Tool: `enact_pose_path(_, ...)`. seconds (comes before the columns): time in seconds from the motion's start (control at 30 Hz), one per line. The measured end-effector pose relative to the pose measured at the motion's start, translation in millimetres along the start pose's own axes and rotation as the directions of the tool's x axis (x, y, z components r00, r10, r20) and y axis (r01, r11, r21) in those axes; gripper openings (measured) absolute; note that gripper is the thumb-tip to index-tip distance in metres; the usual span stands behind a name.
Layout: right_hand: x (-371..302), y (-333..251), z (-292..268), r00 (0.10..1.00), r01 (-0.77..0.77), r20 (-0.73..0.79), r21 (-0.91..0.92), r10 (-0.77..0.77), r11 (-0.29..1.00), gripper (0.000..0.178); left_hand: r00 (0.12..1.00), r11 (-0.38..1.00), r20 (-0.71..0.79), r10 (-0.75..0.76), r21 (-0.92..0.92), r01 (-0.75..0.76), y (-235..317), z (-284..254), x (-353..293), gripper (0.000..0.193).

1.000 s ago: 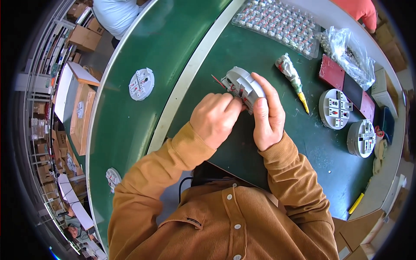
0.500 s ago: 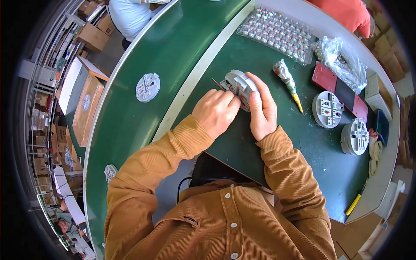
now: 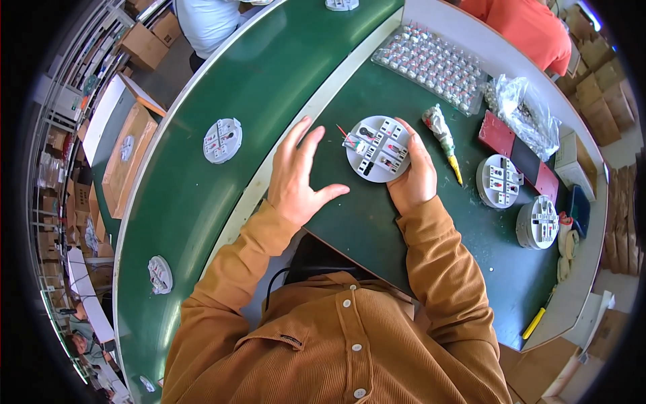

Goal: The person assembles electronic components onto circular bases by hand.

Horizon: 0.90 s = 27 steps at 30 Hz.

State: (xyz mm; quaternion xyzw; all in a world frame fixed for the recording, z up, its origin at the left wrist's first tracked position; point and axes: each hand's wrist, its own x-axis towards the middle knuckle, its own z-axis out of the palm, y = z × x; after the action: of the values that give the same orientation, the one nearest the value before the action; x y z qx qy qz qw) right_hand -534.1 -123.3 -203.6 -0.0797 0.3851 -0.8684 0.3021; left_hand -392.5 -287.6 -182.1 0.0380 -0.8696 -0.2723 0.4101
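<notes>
My right hand [image 3: 416, 176] grips a round light-grey plastic disc [image 3: 379, 156] by its right edge, fingers behind and thumb along the rim. The disc's face is tilted up toward me, with a cross-shaped channel, slotted blocks and small red and black parts. At its left edge sits a small white part [image 3: 354, 143] with thin red wires sticking out. My left hand [image 3: 294, 178] is open beside the disc, fingers and thumb spread, touching nothing. Right of the disc lies a wrapped tube with a yellow nozzle [image 3: 443, 141].
A clear tray of small white parts [image 3: 431, 67], a plastic bag [image 3: 528, 118] and a red-and-black block [image 3: 515, 151] lie at the back right. Stacked discs [image 3: 538, 223] and a yellow-handled tool [image 3: 533, 324] are rightward. A green belt [image 3: 182, 202] carries more discs [image 3: 223, 141]. Two people sit beyond.
My left hand has let go of the disc and drawn back to the left, opening. The disc in my right hand has turned face up. Discs on the belt have shifted toward me.
</notes>
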Motion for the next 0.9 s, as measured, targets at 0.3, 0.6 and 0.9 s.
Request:
enact_pose_path(0.3,3,-25,4,0.932,-0.270,0.203,-0.166,0.301,0.949,0.057,0.924,0.965,0.279,0.262,-0.054,-0.258,-8,-8,41,0.049)
enact_pose_path(0.6,8,-32,-9,0.708,-0.489,0.412,-0.300,0.574,0.819,0.054,0.704,0.687,0.450,-0.550,-0.236,0.687,-14,-26,55,0.032)
enact_pose_path(0.9,-1,-21,-11,0.878,-0.281,0.305,-0.293,0.368,0.914,0.043,0.597,0.535,0.538,-0.595,-0.289,0.794,-27,-20,44,0.043)
